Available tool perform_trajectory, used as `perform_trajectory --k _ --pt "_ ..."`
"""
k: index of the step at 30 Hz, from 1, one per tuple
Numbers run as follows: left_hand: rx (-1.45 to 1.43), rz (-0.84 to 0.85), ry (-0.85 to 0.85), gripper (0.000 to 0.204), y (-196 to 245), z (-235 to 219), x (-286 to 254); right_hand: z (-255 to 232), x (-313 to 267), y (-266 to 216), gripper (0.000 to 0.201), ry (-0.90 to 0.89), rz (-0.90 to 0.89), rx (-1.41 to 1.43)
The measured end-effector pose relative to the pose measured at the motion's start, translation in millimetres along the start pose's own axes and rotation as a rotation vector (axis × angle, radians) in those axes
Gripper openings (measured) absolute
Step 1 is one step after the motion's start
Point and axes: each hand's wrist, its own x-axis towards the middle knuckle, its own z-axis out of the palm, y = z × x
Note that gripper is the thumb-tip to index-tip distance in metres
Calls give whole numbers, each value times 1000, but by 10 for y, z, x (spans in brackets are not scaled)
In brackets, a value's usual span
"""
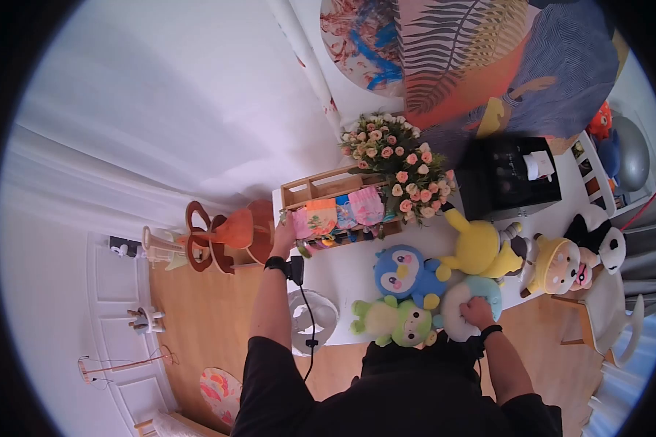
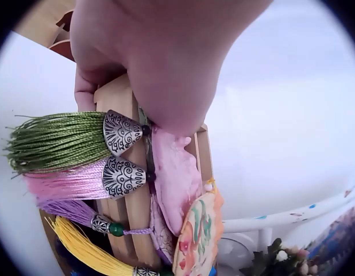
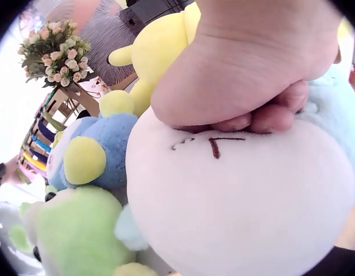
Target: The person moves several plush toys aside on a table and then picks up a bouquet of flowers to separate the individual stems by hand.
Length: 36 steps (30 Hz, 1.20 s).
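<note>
At the left end of a wooden rack [image 1: 297, 195], my left hand [image 1: 284, 234] grips the rack's end, its fingers bent past the wooden edge in the left wrist view. Its thumb side overlaps a pink embroidered sachet [image 2: 174, 178]. Green [image 2: 60, 141], pink and purple tassels hang beside it, and a yellow tassel [image 2: 80, 244] lower down. My right hand [image 1: 478, 313] grips a round white and pale-blue plush toy [image 3: 240, 190], fingers curled into its soft white front. A blue penguin plush [image 1: 401, 271] and a green plush [image 1: 386, 320] lie left of it.
Behind the plushes stand a yellow plush [image 1: 477, 247], a black box-shaped appliance [image 1: 499, 178] and rose-like flowers [image 1: 408, 175]. More plush toys, including a panda [image 1: 612, 251], sit at the right. A translucent bin [image 1: 313, 320] is near the table's left front; a cable hangs from my left wrist.
</note>
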Motion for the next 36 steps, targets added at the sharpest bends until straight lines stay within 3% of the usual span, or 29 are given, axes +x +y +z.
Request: perform_trajectory --k 1,3,5,6,10,11,13,14,15,17,18,19,20,21,23,25,27,31,33,35,36 --pt "102 56 60 62 -32 2 -16 -71 -18 -78 42 6 12 -11" --pt "22 78 -15 61 -119 -59 -61 -218 -88 -194 41 -101 57 83" --pt "-53 72 -25 61 -120 -118 -211 -198 -91 -180 41 -39 32 -2" --pt "-82 113 -57 61 -563 -190 164 -166 -82 -152 41 -22 47 -8" --pt "-241 -110 -229 60 -389 -377 -186 -99 -77 -93 42 39 11 -58" --pt "-330 -155 -303 60 -515 -437 -40 -110 -84 -102 43 18 15 -47" --pt "-286 -15 -270 62 -954 -579 593 -117 -101 -109 44 32 33 -42" --pt "-167 142 -106 53 -785 -647 510 -137 -108 -118 44 -8 49 -29" --pt "-172 154 -111 53 -513 -614 302 -152 -113 -119 45 -50 62 -16" --pt "522 456 602 51 331 -328 -460 -164 -125 -123 46 -49 48 -44" --pt "510 421 430 46 780 -216 -827 -180 -128 -126 46 -61 47 -35" --pt "567 691 422 46 798 -62 -817 -192 -130 -146 45 -72 39 -26" --pt "541 644 280 50 1029 139 -964 -152 -124 -135 45 -20 40 -36" --pt "513 859 120 51 950 332 -718 -159 -117 -141 45 -16 27 -35" --pt "486 892 -77 58 1225 748 -897 -184 -136 -143 44 -26 11 -32" --pt "650 846 -184 69 1325 1174 -836 -165 -134 -138 44 2 7 -46" --pt "669 868 -211 74 1301 1433 -808 -144 -104 -99 45 -79 60 -14" --pt "538 919 -318 77 1197 1702 -605 -88 -121 -39 46 -26 44 -13" --pt "501 833 -366 69 1190 1752 -499 -50 -108 -13 44 17 13 -19" --pt "502 924 -271 63 1195 1693 -528 -4 -85 22 43 12 11 -21" --pt "497 933 -306 58 1182 1659 -483 0 -76 15 43 9 6 -30"
